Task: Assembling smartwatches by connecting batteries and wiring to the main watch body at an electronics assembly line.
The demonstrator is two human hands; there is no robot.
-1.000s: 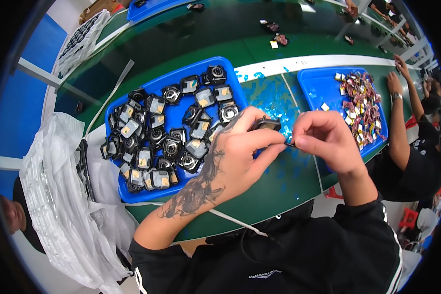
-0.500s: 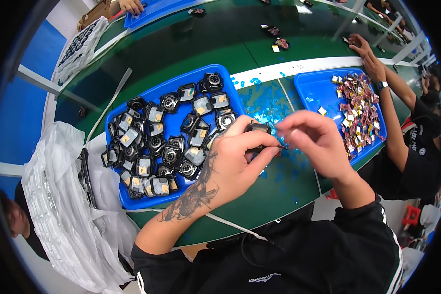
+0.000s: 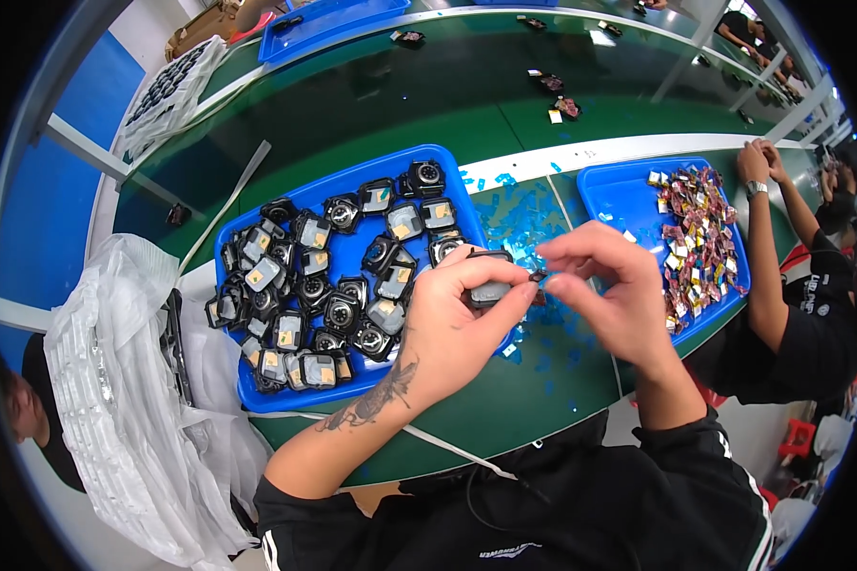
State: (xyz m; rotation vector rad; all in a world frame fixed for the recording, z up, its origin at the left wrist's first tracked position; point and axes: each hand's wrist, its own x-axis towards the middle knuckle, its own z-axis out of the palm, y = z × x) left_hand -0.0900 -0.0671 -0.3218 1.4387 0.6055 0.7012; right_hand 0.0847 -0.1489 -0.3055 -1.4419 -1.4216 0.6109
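My left hand (image 3: pixel 457 319) grips a small black camera-like module (image 3: pixel 490 290) above the right edge of a blue tray (image 3: pixel 352 252). That tray holds several similar black modules with lenses and grey backs. My right hand (image 3: pixel 604 285) is just right of the module, thumb and forefinger pinched on a tiny piece at its edge. Scraps of blue film (image 3: pixel 519 214) lie scattered on the green table under both hands.
A second blue tray (image 3: pixel 628 195) at right holds several small brown and gold parts; another person's arm (image 3: pixel 761 247) rests beside it. Crumpled clear plastic bags (image 3: pixel 124 390) lie at left. More trays (image 3: pixel 328 21) and small parts sit on the far green belt.
My hands have drifted slightly apart, the right hand pulling a little to the right off the module. The other person's hand moved from the far tray corner to its right edge.
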